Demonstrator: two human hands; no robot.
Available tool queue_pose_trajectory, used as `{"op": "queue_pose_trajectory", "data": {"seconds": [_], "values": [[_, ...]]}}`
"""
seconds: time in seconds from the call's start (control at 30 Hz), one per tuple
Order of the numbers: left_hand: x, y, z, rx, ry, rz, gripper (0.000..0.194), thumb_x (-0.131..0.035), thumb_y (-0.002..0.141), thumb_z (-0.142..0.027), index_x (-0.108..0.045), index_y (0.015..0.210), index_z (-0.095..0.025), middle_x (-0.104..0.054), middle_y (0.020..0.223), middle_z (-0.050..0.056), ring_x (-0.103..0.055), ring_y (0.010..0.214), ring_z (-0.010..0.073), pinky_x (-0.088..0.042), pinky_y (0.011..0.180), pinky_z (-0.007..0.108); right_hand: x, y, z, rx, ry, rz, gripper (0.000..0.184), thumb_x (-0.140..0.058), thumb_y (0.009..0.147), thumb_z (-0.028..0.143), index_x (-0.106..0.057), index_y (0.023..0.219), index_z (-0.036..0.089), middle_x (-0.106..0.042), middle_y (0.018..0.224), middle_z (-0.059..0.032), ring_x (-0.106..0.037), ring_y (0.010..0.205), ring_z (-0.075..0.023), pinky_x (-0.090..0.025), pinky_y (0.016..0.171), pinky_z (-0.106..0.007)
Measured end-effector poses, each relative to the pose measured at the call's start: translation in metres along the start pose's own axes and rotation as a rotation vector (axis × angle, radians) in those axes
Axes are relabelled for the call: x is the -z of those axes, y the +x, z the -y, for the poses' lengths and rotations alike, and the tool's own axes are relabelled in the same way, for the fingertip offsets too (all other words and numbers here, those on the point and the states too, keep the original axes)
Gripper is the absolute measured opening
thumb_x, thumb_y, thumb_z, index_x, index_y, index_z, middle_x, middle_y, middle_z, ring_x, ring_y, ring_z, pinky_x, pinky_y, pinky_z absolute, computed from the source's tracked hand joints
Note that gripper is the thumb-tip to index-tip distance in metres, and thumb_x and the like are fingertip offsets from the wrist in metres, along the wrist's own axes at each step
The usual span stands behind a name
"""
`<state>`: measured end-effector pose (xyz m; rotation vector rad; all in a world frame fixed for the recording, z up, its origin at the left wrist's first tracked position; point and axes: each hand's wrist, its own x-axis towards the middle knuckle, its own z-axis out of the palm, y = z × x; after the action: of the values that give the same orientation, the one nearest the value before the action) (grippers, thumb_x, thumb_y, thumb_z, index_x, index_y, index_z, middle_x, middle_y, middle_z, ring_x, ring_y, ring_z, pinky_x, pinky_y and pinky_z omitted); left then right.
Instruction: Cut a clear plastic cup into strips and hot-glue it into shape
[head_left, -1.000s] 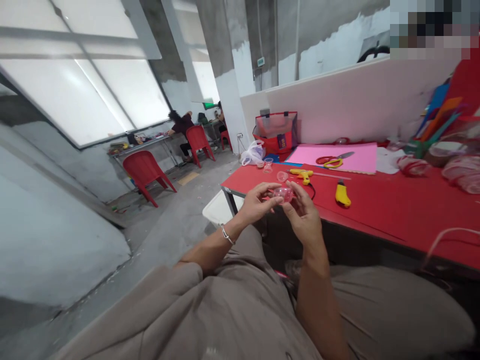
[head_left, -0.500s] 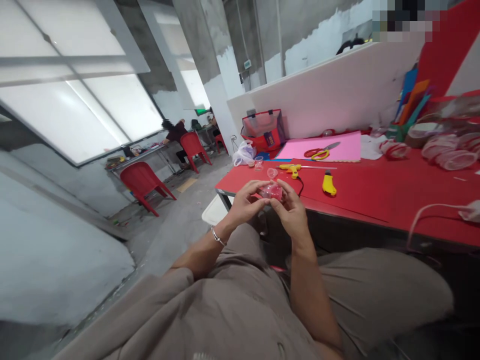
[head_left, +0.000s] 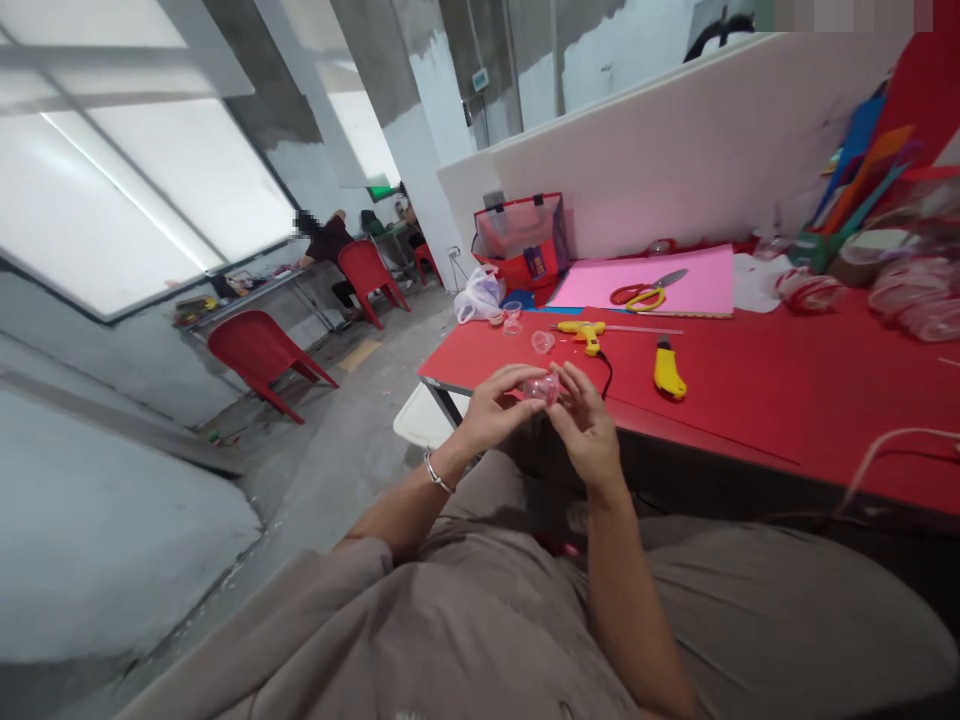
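Both my hands meet in front of me at the near left corner of the red table (head_left: pixel 750 400). Between their fingertips sits a small clear plastic ball with pink inside (head_left: pixel 544 388). My left hand (head_left: pixel 496 408), with a silver bracelet at the wrist, pinches its left side. My right hand (head_left: pixel 586 430) curls round its right side. Just beyond them on the table lie a clear half shell (head_left: pixel 542 341) and a yellow glue gun (head_left: pixel 586 332).
A yellow utility knife (head_left: pixel 667 374), red-and-yellow scissors (head_left: pixel 643 294) on a pink sheet (head_left: pixel 660 285), a red bag (head_left: pixel 520 240) and clear containers (head_left: pixel 911 300) are on the table. Red chairs (head_left: pixel 259 352) stand on the floor at left, and a person sits at a far table.
The view has swung a little; my hands stay together on the clear ball, fingers shifting slightly around it.
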<state>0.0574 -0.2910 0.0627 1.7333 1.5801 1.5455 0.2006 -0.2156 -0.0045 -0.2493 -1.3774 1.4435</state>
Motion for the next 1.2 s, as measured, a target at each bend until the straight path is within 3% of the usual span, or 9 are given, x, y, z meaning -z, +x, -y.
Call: {"op": "queue_pose_trajectory", "data": {"seconds": [0.17, 0.33, 0.43, 0.53, 0.63, 0.83, 1.0, 1.2], "values": [[0.007, 0.006, 0.035, 0.021, -0.067, 0.064, 0.043, -0.078, 0.091, -0.045, -0.075, 0.128, -0.023, -0.066, 0.138, 0.015, -0.065, 0.125, 0.0271, -0.059, 0.091, 0.032, 0.006, 0.011, -0.026, -0.135, -0.02, 0.008, 0.058, -0.08, 0.091, 0.044, -0.061, 0.145, 0.035, -0.072, 0.14, -0.0062, -0.074, 0.121, -0.024, -0.059, 0.111, -0.048], [0.013, 0.015, 0.07, 0.208, -0.169, -0.047, 0.048, -0.08, 0.088, -0.052, -0.076, 0.124, -0.02, -0.069, 0.122, 0.013, -0.069, 0.103, 0.0216, -0.059, 0.076, 0.027, -0.003, 0.023, -0.048, -0.154, -0.055, 0.064, 0.054, -0.084, 0.088, 0.038, -0.062, 0.137, 0.037, -0.066, 0.148, -0.0051, -0.067, 0.133, -0.0249, -0.054, 0.118, -0.05], [0.024, 0.018, 0.081, 0.242, -0.153, -0.08, 0.047, -0.085, 0.084, -0.049, -0.078, 0.119, -0.018, -0.069, 0.118, 0.012, -0.068, 0.102, 0.0212, -0.058, 0.079, 0.027, -0.011, 0.028, -0.057, -0.182, -0.097, 0.065, 0.056, -0.083, 0.088, 0.04, -0.059, 0.139, 0.037, -0.06, 0.155, -0.0065, -0.063, 0.138, -0.0253, -0.055, 0.117, -0.049], [0.036, 0.019, 0.087, 0.225, -0.16, -0.069, 0.048, -0.087, 0.082, -0.047, -0.078, 0.12, -0.02, -0.068, 0.121, 0.012, -0.067, 0.106, 0.0219, -0.058, 0.082, 0.028, -0.016, 0.035, -0.064, -0.26, -0.143, 0.088, 0.066, -0.081, 0.09, 0.044, -0.052, 0.15, 0.037, -0.06, 0.155, -0.0085, -0.063, 0.138, -0.0257, -0.055, 0.116, -0.049], [0.045, 0.018, 0.092, 0.223, -0.172, -0.046, 0.049, -0.085, 0.084, -0.049, -0.078, 0.124, -0.022, -0.067, 0.126, 0.013, -0.067, 0.11, 0.0231, -0.058, 0.085, 0.029, -0.022, 0.042, -0.069, -0.312, -0.192, 0.083, 0.064, -0.079, 0.091, 0.046, -0.055, 0.15, 0.035, -0.068, 0.145, -0.0078, -0.067, 0.132, -0.0251, -0.054, 0.117, -0.05], [0.053, 0.015, 0.1, 0.227, -0.207, -0.112, 0.046, -0.078, 0.09, -0.052, -0.078, 0.123, -0.02, -0.072, 0.126, 0.014, -0.069, 0.111, 0.0243, -0.057, 0.096, 0.035, -0.034, 0.051, -0.073, -0.225, -0.233, 0.115, 0.058, -0.084, 0.087, 0.043, -0.064, 0.141, 0.037, -0.069, 0.145, -0.005, -0.072, 0.126, -0.0251, -0.058, 0.113, -0.047], [0.053, 0.012, 0.105, 0.374, -0.32, -0.131, 0.052, -0.081, 0.086, -0.055, -0.077, 0.119, -0.016, -0.077, 0.11, 0.012, -0.07, 0.092, 0.0189, -0.059, 0.084, 0.03, -0.038, 0.049, -0.073, -0.209, -0.241, 0.132, 0.059, -0.085, 0.087, 0.039, -0.064, 0.142, 0.036, -0.068, 0.147, -0.0054, -0.07, 0.13, -0.0263, -0.054, 0.119, -0.05], [0.051, 0.009, 0.1, 0.407, -0.371, -0.12, 0.05, -0.083, 0.084, -0.052, -0.076, 0.116, -0.014, -0.077, 0.108, 0.012, -0.069, 0.081, 0.0154, -0.057, 0.069, 0.025, -0.037, 0.047, -0.067, -0.242, -0.227, 0.177, 0.06, -0.08, 0.091, 0.042, -0.06, 0.148, 0.037, -0.067, 0.15, -0.0053, -0.068, 0.134, -0.0264, -0.056, 0.117, -0.049]]}}
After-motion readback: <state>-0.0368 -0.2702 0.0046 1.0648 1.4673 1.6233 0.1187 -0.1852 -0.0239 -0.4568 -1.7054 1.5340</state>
